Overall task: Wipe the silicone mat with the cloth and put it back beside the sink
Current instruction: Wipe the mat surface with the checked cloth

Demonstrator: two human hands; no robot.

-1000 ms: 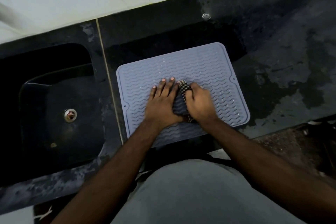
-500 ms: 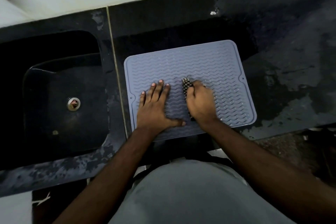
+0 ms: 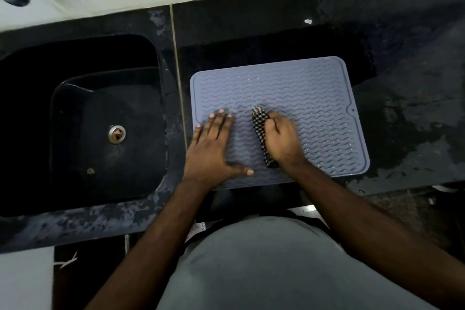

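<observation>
Silicone mat [image 3: 297, 88] lies pinned under the flat left hand [image 3: 214, 143]. The right hand [image 3: 281, 138] grips the bunched cloth [image 3: 263, 137]; stroke along the ridges, pressing evenly.

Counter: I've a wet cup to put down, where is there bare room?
Bare counter lies right of the mat, though it looks wet, and a strip runs behind the mat to the wall. On the mat, the far half is free. It is crowded near the front, where the left hand presses flat and the right hand grips the cloth.

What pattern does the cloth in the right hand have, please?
The cloth has a black-and-white check, seen in the head view.
</observation>
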